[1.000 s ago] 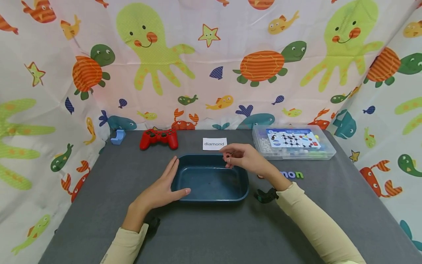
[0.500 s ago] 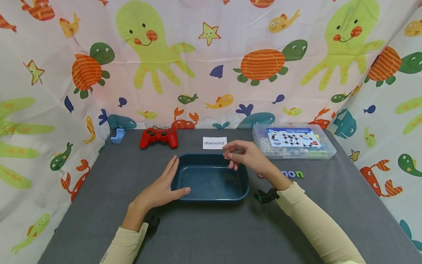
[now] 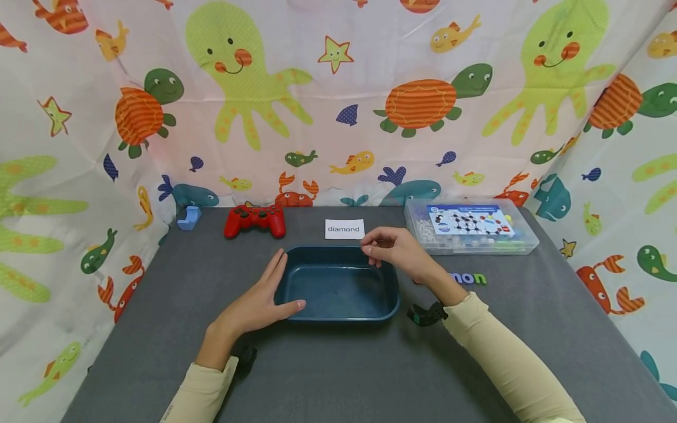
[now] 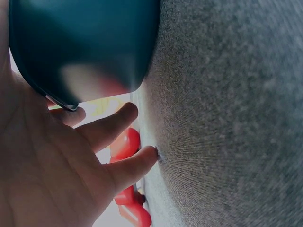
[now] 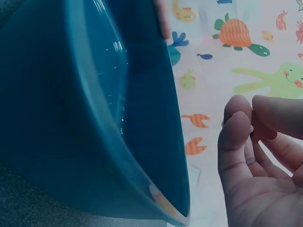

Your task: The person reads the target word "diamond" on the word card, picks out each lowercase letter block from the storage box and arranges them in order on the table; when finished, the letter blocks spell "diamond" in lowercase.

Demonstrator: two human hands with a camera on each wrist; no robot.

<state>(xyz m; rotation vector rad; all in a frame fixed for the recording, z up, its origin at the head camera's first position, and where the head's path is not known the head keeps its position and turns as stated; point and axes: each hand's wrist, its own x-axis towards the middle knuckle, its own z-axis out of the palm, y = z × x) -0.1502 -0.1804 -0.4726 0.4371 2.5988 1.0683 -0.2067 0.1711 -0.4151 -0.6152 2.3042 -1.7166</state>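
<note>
My left hand (image 3: 259, 302) lies with straight fingers along the left side of a dark blue plastic tray (image 3: 338, 321), its thumb at the near rim. In the left wrist view the palm (image 4: 52, 165) is against the tray wall (image 4: 94, 42), fingers spread. Above the tray's far right corner, my right hand (image 3: 394, 249) pinches a small reddish letter, mostly hidden by the fingers. The right wrist view shows the right hand's thumb and fingertips (image 5: 236, 132) together, with only a sliver of the piece between them. Colored letters (image 3: 468, 279) reading "mon" lie right of the tray, partly covered by the right wrist.
Behind the tray stands a white card (image 3: 344, 229) reading "diamond". A red game controller (image 3: 255, 221) and a small blue block (image 3: 189, 218) sit at the back left. A clear plastic case (image 3: 471, 228) of small parts is at the back right, before a patterned curtain (image 3: 338, 106).
My right hand has shifted slightly right, and its fingers have curled so that less of the reddish letter shows. The left hand and the tray have stayed in place.
</note>
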